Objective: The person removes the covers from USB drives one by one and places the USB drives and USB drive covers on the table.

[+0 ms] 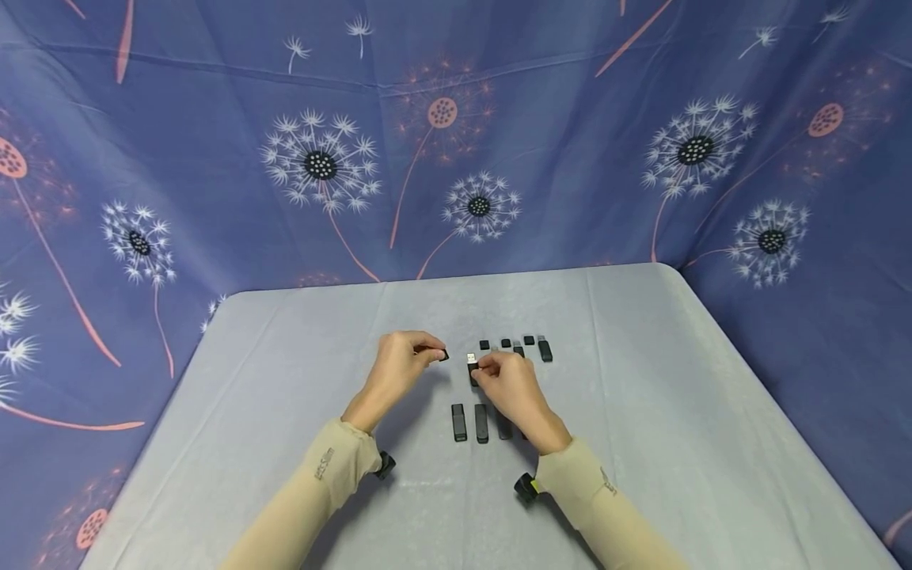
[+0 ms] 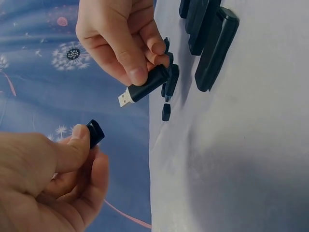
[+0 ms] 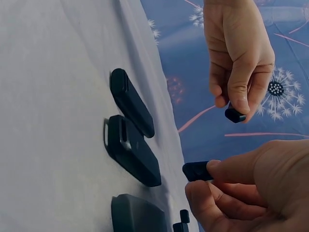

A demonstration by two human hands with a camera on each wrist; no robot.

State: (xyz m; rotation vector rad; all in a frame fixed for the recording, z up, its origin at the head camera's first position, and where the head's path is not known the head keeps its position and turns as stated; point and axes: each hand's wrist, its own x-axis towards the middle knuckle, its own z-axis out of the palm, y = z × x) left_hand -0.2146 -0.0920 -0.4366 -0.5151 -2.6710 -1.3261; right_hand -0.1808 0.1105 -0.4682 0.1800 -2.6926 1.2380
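My left hand (image 1: 401, 366) pinches a small black USB stick cap (image 2: 95, 133) between thumb and fingers, raised above the table. To its right, my right hand (image 1: 511, 383) pinches a black USB stick (image 2: 148, 83) by its body. The stick's bare silver plug (image 2: 124, 98) shows in the left wrist view, and the cap is a short way apart from it. In the right wrist view the stick's plug is hidden from sight. Both hands hang over the white-covered table, between two rows of sticks.
Capped black USB sticks (image 1: 459, 423) lie in a near row, partly hidden by the right forearm. Farther back are an uncapped stick (image 1: 545, 349) and others, with small loose caps (image 1: 529, 340) behind them. A blue dandelion-print cloth (image 1: 556, 95) hangs around the table (image 1: 299, 332).
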